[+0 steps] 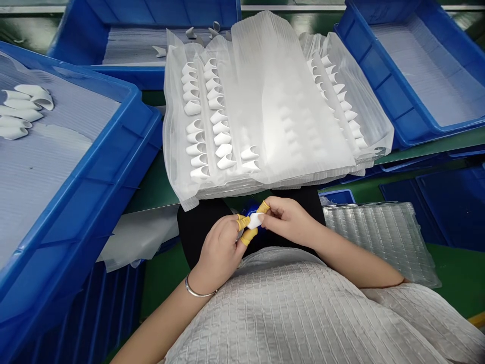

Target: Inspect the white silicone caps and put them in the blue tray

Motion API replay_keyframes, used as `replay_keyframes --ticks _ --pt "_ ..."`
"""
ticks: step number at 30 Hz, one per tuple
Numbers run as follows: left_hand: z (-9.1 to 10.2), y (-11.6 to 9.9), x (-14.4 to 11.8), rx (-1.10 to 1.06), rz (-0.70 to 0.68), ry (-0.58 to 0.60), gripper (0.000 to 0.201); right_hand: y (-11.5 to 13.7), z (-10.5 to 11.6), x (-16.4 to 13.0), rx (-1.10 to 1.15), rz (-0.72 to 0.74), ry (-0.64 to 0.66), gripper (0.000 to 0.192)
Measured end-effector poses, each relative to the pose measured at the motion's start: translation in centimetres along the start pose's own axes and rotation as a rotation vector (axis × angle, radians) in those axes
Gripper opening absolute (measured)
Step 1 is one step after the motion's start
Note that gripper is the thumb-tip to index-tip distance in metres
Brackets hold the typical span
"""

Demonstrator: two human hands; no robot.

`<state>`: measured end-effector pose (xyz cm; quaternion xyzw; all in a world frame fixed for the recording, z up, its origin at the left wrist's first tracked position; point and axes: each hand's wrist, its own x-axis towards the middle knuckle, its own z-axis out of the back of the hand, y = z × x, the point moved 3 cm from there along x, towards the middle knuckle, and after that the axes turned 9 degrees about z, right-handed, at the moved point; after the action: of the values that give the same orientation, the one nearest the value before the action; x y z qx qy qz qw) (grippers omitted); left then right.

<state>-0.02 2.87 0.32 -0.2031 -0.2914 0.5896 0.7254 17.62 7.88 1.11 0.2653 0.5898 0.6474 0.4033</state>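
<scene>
1. The left hand [222,247] and right hand [286,218], with yellow finger cots on the fingertips, pinch one small white plastic piece [255,220] between them, near the body.
2. Just beyond lies a clear tray stack [265,101] holding rows of white pieces.
3. At the left, a blue bin [94,167] holds loose pieces; an empty clear tray [382,237] lies to the right.

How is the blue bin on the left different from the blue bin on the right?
The left blue bin holds a few white curved pieces on its ribbed liner; the right blue bin shows only a liner. The left bin looks nearer and bigger; the right bin sits farther back. Both are blue plastic.
</scene>
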Motion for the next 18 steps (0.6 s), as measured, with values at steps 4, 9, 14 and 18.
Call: replay_keyframes --ticks 4,9,14,18 --pt "-0.1 0.2 -0.1 -0.041 0.042 0.008 0.016 0.3 0.0 0.0 -0.066 0.018 0.005 0.008" --pt "0.0 0.2 -0.1 -0.129 0.073 0.019 0.011 -0.2 0.1 0.1 0.218 -0.083 0.036 0.01" --pt "0.0 0.3 -0.1 -0.161 0.113 0.007 0.014 -1.0 0.9 0.3 0.228 -0.104 -0.075 0.013" --pt "-0.1 0.2 -0.1 -0.155 0.109 0.012 0.014 -1.4 0.7 0.1 0.177 -0.068 -0.005 0.026"
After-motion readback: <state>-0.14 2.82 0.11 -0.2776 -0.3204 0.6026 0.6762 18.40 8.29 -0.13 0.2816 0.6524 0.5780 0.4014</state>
